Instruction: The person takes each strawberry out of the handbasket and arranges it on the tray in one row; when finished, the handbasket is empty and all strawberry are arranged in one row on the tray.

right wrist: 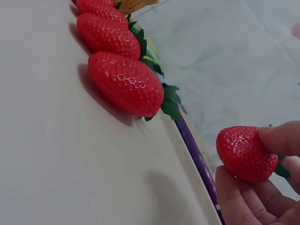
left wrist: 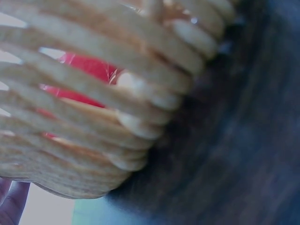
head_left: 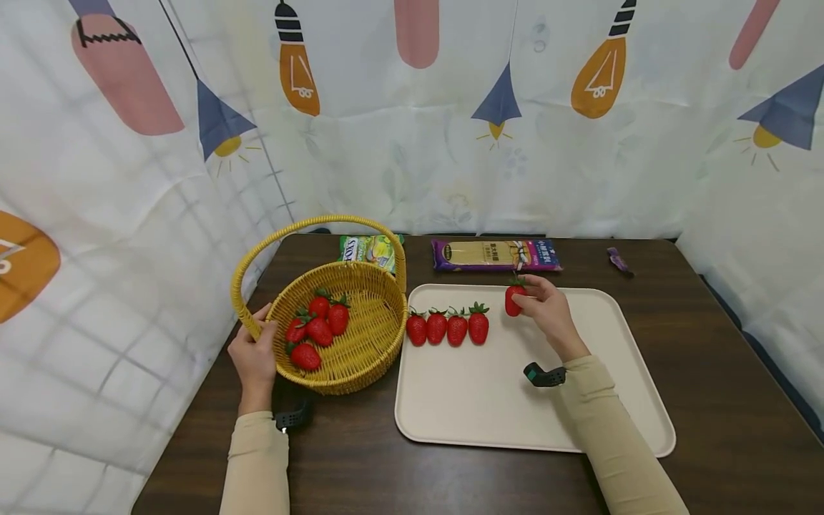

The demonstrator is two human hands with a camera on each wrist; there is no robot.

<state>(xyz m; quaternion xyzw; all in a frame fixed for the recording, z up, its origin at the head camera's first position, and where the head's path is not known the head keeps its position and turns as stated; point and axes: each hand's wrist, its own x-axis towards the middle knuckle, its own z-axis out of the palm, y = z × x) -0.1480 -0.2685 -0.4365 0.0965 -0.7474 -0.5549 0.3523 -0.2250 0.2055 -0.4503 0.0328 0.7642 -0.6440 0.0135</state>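
My right hand point(head_left: 546, 312) pinches a red strawberry point(head_left: 514, 300) between thumb and fingers, above the upper part of the cream tray point(head_left: 476, 400). In the right wrist view the held strawberry point(right wrist: 246, 153) is clear of the tray, its green leaves toward the palm. To its left, several strawberries point(head_left: 456, 330) lie in a row on the tray, leaves pointing away from me. My left hand point(head_left: 254, 357) grips the left side of the yellow woven basket point(head_left: 360, 372) by the rim and handle base. Several more strawberries point(head_left: 319, 331) lie inside the basket's left half.
Behind the tray lies a long purple package point(head_left: 496, 255). A green snack bag point(head_left: 368, 250) sits behind the basket, and a small purple wrapper point(head_left: 619, 261) at the back right. The basket's tall handle point(head_left: 322, 219) arches over its left and back. Patterned curtains point(head_left: 412, 157) enclose the dark table.
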